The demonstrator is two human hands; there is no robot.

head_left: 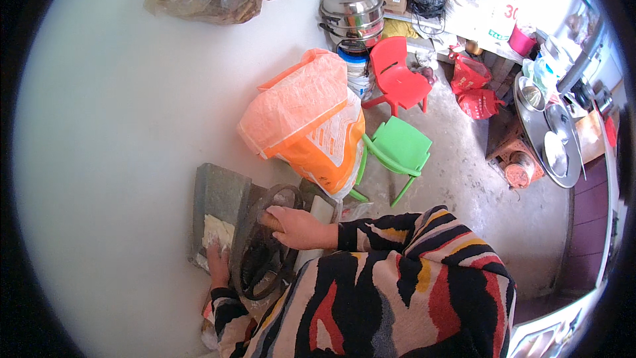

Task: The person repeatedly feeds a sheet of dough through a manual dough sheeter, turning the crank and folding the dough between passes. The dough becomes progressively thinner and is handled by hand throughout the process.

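A grey metal tray (225, 189) slopes beside a dark spoked hand wheel (267, 291), both part of what looks like a hand-cranked dough roller close to the wall. Pale dough (220, 231) lies at the tray's lower part. My left hand (218, 262) rests its outstretched fingers against the near edge of this dough. On the wheel's wooden crank handle (269, 219), my right hand (298, 227) is closed. My right forearm reaches across in front of me, and its patterned sleeve hides some of the machine.
Beyond the machine stands an orange and white sack (308, 122). A green child's chair (399, 146) and a red one (399, 79) are to its right. A steamer pot (352, 13) stands at the back. Farther right, a round metal table (530, 119) holds bowls and lids.
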